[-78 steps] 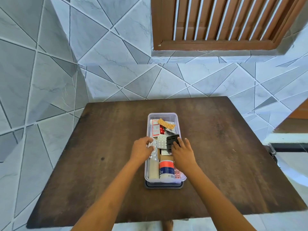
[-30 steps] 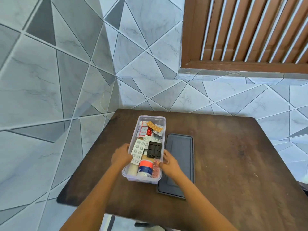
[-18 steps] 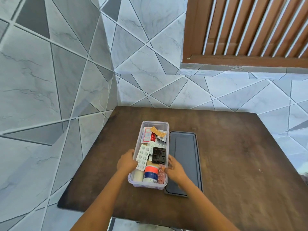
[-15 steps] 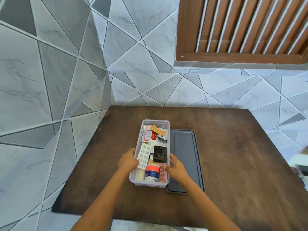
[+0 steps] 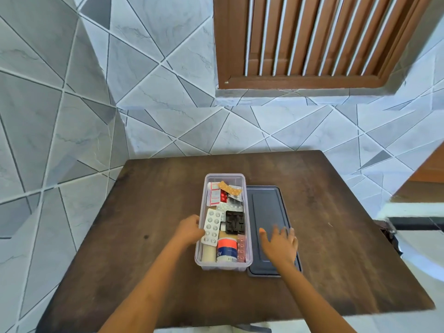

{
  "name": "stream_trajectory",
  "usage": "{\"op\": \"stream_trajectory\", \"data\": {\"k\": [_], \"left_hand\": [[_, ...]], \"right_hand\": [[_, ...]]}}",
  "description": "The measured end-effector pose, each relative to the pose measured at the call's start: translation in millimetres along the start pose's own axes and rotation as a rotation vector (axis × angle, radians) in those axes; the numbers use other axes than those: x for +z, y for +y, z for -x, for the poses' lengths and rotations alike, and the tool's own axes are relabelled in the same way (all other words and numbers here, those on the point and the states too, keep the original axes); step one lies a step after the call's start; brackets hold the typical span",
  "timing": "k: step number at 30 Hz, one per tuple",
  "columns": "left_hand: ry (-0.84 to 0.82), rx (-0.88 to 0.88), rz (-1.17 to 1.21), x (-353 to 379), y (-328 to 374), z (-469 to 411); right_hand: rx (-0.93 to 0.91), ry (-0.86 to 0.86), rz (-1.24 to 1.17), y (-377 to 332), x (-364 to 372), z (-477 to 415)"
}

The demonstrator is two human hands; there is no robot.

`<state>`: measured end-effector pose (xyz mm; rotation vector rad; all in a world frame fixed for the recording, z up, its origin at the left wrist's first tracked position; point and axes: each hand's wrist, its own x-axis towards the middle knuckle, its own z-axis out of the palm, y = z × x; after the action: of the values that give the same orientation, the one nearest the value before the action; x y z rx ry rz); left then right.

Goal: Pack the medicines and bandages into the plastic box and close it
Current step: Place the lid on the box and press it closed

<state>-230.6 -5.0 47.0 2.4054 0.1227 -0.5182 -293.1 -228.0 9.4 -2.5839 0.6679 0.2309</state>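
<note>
The plastic box (image 5: pixel 201 241) stands open near the middle of the wooden table (image 5: pixel 149 203), filled with blister packs. A white blister strip (image 5: pixel 212 227) leans at its left wall; a black tray (image 5: pixel 235 221) lies beside it. At the near end a red, white and blue roll (image 5: pixel 227 250) shows the letters "AD" and a CE mark. The left hand (image 5: pixel 190 230) rests curled against the left wall, holding nothing visible. The right hand (image 5: pixel 280 243), fingers spread, is over the dark lid (image 5: pixel 265 205), just right of the box.

Your left hand (image 5: pixel 189 230) rests against the left wall of the packed plastic box (image 5: pixel 249 227); your right hand (image 5: pixel 280 243) spreads flat over the dark lid (image 5: pixel 266 205) lying just beside it.
</note>
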Motion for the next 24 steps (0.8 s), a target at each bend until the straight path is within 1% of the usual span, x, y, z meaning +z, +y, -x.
{"op": "stream_trajectory", "data": {"k": [3,5,9,13,15,18,20,22,24], "left_hand": [[0.025,0.015,-0.097,-5,7,1],[0.045,0.022,-0.099,-4,10,2],[0.042,0.039,-0.079,3,17,8],[0.036,0.039,-0.097,5,18,12],[0.045,0.028,-0.098,6,20,14],[0.121,0.049,-0.11,5,32,18],[0.167,0.107,-0.098,4,45,17],[0.171,0.173,-0.049,3,58,14],[0.115,0.206,0.107,3,73,14]], "right_hand": [[0.124,-0.082,0.169,20,-3,-1],[0.13,-0.117,0.177,24,-3,-2],[0.107,-0.042,0.142,20,-6,-3],[0.195,0.081,0.054,18,-21,-5],[0.197,0.114,-0.066,20,-32,-12],[0.077,0.101,-0.456,15,-54,-16],[0.009,0.12,-0.636,4,-68,-12],[-0.041,0.147,-0.757,-12,-75,-5],[-0.093,0.162,-0.802,-28,-78,4]]}}
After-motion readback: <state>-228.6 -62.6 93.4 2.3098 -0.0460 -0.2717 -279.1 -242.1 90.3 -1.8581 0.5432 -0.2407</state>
